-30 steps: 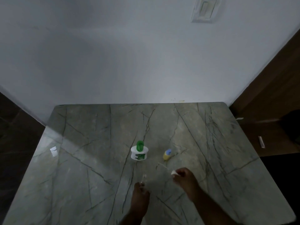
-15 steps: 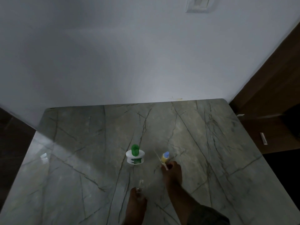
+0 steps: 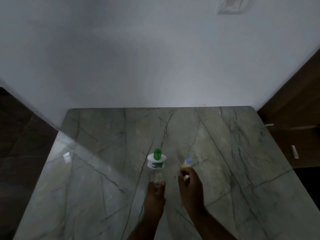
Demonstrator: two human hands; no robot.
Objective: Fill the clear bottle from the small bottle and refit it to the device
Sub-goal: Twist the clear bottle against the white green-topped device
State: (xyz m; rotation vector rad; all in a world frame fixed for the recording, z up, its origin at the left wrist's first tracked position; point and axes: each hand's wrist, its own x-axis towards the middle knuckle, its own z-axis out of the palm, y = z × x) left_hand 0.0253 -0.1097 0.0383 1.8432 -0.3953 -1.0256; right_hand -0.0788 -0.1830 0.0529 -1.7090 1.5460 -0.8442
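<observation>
My left hand (image 3: 155, 196) grips the base of the clear bottle (image 3: 158, 178), which stands upright on the table just in front of the device. The device (image 3: 156, 162) is a white round body with a green top. To its right stands the small yellow bottle with a blue cap (image 3: 187, 162). My right hand (image 3: 190, 186) is directly in front of that small bottle, fingertips at its base. It pinches a small white cap with a thin rod (image 3: 186, 177) that points up and left. Whether the fingers touch the small bottle is unclear.
Everything sits on a green-grey marble table (image 3: 103, 170) pushed against a white wall. A brown wooden cabinet (image 3: 294, 118) stands to the right, and dark floor lies to the left. A wall switch (image 3: 229, 4) is high on the wall.
My right hand has moved forward and left, carrying the white cap to the small yellow bottle. My left hand keeps its hold on the clear bottle, now nearer the device.
</observation>
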